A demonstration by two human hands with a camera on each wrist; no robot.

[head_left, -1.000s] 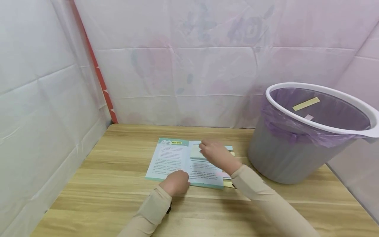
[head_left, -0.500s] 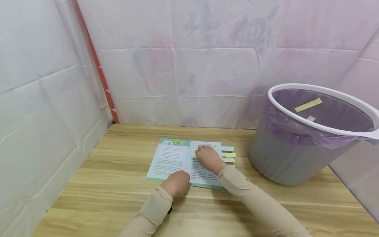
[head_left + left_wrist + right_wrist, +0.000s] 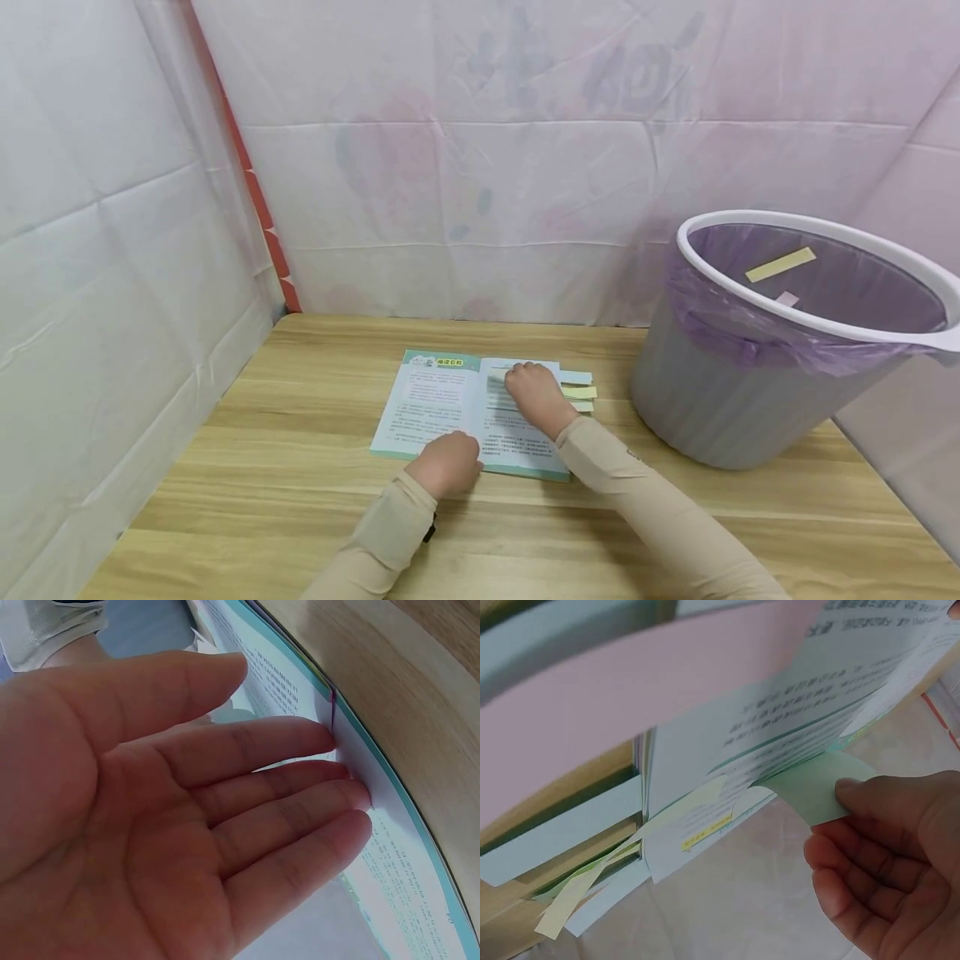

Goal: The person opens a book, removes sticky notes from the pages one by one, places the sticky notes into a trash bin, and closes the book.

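An open booklet [image 3: 431, 408] with teal borders and printed text lies flat on the wooden table. My left hand [image 3: 447, 462] rests at its lower edge near the centre fold; in the left wrist view the fingers are fairly straight, fingertips on the page. Over the upper part of the right-hand page is my right hand [image 3: 536, 396]. The right wrist view shows its thumb and forefinger pinching a pale green sticky note [image 3: 802, 791], which bends up from the page. Strips in pink [image 3: 630, 697], pale blue [image 3: 562, 832] and yellow [image 3: 566, 904] stick out from the booklet's side.
A grey bin [image 3: 705, 408] with a purple liner stands on the table to the right. Inside it show a yellow strip [image 3: 780, 264] and a small pink strip [image 3: 786, 298]. Pale sheeting [image 3: 465, 208] hangs behind and at both sides.
My right hand moved left onto the green note, then slightly right and up with it, baring printed lines beneath. My left hand stays at the lower edge.
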